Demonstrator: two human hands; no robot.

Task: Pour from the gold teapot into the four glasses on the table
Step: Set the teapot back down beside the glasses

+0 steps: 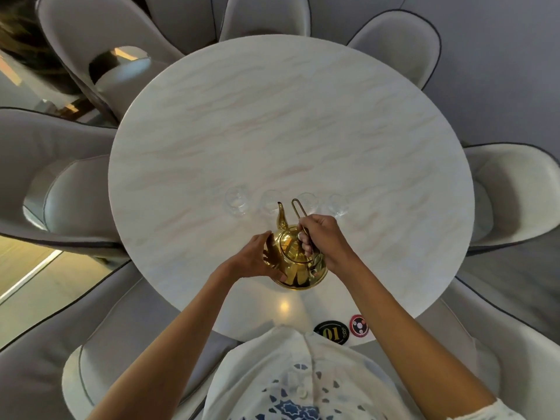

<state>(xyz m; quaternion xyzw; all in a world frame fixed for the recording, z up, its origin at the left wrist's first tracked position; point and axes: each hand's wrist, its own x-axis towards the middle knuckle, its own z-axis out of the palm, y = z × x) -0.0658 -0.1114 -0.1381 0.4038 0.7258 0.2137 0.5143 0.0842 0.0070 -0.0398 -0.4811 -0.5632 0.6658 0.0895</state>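
Observation:
A shiny gold teapot (295, 262) stands on the round marble table (288, 122), near its front edge. Its spout points away from me toward a row of small clear glasses (236, 203). The second glass (270, 201) sits just behind the spout tip, the third (306, 199) behind the wire handle, and the rightmost (338, 205) beyond my right hand. My right hand (322, 237) is closed around the teapot's thin wire handle. My left hand (257, 257) presses flat against the pot's left side. The glasses look empty.
Grey padded chairs (69, 192) ring the table on all sides. Two round dark stickers (331, 332) lie on the table's front edge near my body. A lamp's bright reflection shows on the tabletop just in front of the pot.

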